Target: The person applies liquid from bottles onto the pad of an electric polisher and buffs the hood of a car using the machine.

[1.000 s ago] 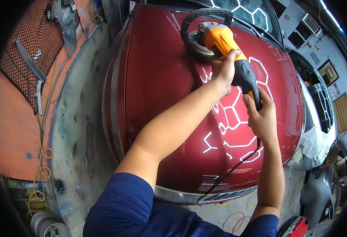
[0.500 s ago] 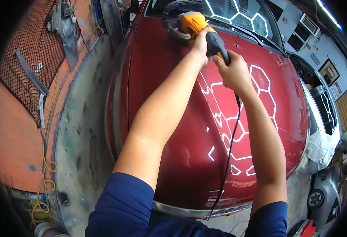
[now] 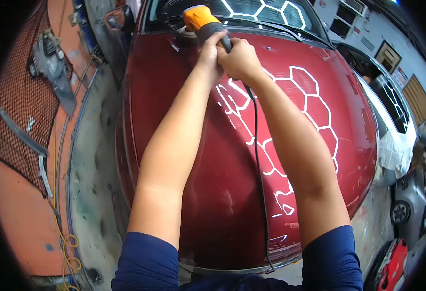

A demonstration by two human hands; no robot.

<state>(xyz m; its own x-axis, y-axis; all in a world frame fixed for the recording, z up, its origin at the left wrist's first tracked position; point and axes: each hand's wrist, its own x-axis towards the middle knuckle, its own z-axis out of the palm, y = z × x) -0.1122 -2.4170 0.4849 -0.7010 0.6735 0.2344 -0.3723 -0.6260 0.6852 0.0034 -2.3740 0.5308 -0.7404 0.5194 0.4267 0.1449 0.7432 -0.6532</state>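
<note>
An orange and black power polisher (image 3: 200,19) is at the top of the red car hood (image 3: 222,194), close to the windshield (image 3: 251,10). My left hand (image 3: 210,57) is wrapped round the dark part of its body. Just behind, my right hand (image 3: 240,58) grips the rear handle, the two hands touching or nearly so. The pad (image 3: 188,33) shows only in part at the hood's rear left; its contact with the surface is hard to make out. From the handle a black cord (image 3: 257,160) hangs down over the hood to its front edge.
A side mirror (image 3: 118,20) juts out at the upper left. Netting (image 3: 21,106) and a coiled yellow hose (image 3: 71,252) lie on the left. Along the right stand a white car (image 3: 385,116) with plastic sheeting (image 3: 394,153), a grey car (image 3: 411,203) and a red part (image 3: 392,264).
Both hands have carried the polisher left and toward the windshield, and my arms are stretched further out. The cord has shifted along with it. The camera view has also moved.
</note>
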